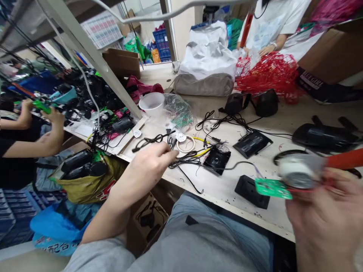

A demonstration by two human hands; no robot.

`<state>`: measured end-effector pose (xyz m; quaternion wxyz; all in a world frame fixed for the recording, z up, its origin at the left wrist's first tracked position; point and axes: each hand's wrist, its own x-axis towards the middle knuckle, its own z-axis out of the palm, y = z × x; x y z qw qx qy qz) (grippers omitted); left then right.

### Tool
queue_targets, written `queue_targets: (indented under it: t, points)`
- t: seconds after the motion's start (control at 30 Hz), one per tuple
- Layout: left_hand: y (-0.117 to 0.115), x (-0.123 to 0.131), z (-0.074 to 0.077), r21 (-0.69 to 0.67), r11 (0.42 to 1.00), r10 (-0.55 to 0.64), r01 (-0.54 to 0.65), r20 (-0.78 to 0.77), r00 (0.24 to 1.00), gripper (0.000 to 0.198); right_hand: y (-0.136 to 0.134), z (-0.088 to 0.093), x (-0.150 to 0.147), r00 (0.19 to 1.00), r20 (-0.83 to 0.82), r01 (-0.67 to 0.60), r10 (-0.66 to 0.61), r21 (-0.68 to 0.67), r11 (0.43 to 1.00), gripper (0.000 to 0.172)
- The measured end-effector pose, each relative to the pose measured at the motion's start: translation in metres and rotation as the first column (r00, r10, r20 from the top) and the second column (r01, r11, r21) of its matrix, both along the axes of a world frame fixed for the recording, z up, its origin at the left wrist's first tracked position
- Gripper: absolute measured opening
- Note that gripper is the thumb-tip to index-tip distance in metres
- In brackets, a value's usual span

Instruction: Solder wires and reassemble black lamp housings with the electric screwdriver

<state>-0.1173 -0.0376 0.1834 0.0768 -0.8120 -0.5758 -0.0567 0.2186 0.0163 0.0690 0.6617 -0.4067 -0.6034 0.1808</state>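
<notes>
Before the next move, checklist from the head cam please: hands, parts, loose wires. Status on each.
1. Right hand grip on the round white-and-metal part: cannot tell, motion blur.
2. Green circuit board joined to that part: cannot tell, though a red wire shows near it.
3. Red handle at the part: cannot tell what it belongs to, its far end runs out of view.
4. Left hand clear of the black wires: not ok, fingers sit right at them.
5. Bench wiring: not ok, black and yellow wires lie loose and tangled.
6. Co-worker's hands apart from yours: ok, far down the bench.
</notes>
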Motion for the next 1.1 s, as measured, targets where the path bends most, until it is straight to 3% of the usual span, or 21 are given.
queue_targets:
  t: [0.07,0.13,0.2,0.3,0.33,0.4,0.47,0.57,0.67,0.77,0.93,1.03,1.1]
  points:
    - [0.014,-0.005,-0.019,-0.048,0.998,0.047,-0.047,-0.011,0.999,0.026,0.013,-0.017,-0.022,0.971,-0.230,-0.109,0.060,-0.207,0.972,0.015]
    - [0.027,-0.012,-0.041,-0.184,0.979,0.088,-0.086,0.004,0.996,0.026,0.020,-0.029,-0.036,0.947,-0.285,-0.238,0.144,-0.327,0.915,0.014]
    - [0.035,-0.020,-0.059,-0.345,0.932,0.119,-0.108,0.009,0.993,0.030,0.023,-0.035,-0.042,0.949,-0.230,-0.289,0.217,-0.350,0.891,0.013]
    - [0.034,-0.023,-0.073,-0.484,0.854,0.191,-0.187,-0.042,0.981,0.041,0.024,-0.036,-0.041,0.963,-0.083,-0.270,0.257,-0.279,0.921,0.009]
    - [0.032,-0.019,-0.075,-0.482,0.849,0.221,-0.218,-0.051,0.974,0.044,0.024,-0.036,-0.040,0.963,-0.032,-0.268,0.268,-0.245,0.932,0.008]
    - [0.030,-0.003,-0.079,-0.404,0.891,0.242,-0.208,0.034,0.970,0.046,0.021,-0.037,-0.039,0.957,0.067,-0.267,0.283,-0.186,0.946,0.008]
    - [0.031,0.023,-0.089,-0.246,0.967,0.143,-0.073,0.283,0.948,0.039,0.017,-0.038,-0.042,0.956,0.132,-0.243,0.262,-0.146,0.959,0.012]
    - [0.041,0.067,-0.113,-0.017,0.982,-0.129,0.188,0.663,0.737,0.030,0.010,-0.040,-0.050,0.978,0.125,-0.154,0.169,-0.118,0.981,0.014]
    - [0.049,0.095,-0.135,0.001,0.954,-0.196,0.300,0.759,0.621,0.046,0.003,-0.039,-0.057,0.994,0.060,-0.078,0.086,-0.129,0.989,0.014]
    - [0.049,0.099,-0.140,-0.031,0.945,-0.195,0.325,0.745,0.638,0.058,0.000,-0.036,-0.060,0.998,0.016,-0.053,0.057,-0.167,0.985,0.012]
    - [0.037,0.095,-0.137,-0.068,0.927,-0.214,0.368,0.710,0.671,0.037,0.012,-0.044,-0.063,0.999,0.042,0.024,-0.011,-0.316,0.948,0.011]
    - [0.030,0.100,-0.144,-0.062,0.962,-0.129,0.265,0.754,0.644,0.034,0.026,-0.053,-0.066,0.994,0.097,0.006,0.051,-0.511,0.859,0.019]
    - [0.028,0.103,-0.151,-0.048,0.991,-0.039,0.125,0.791,0.611,0.028,0.033,-0.059,-0.068,0.996,0.019,-0.055,0.085,-0.612,0.789,0.023]
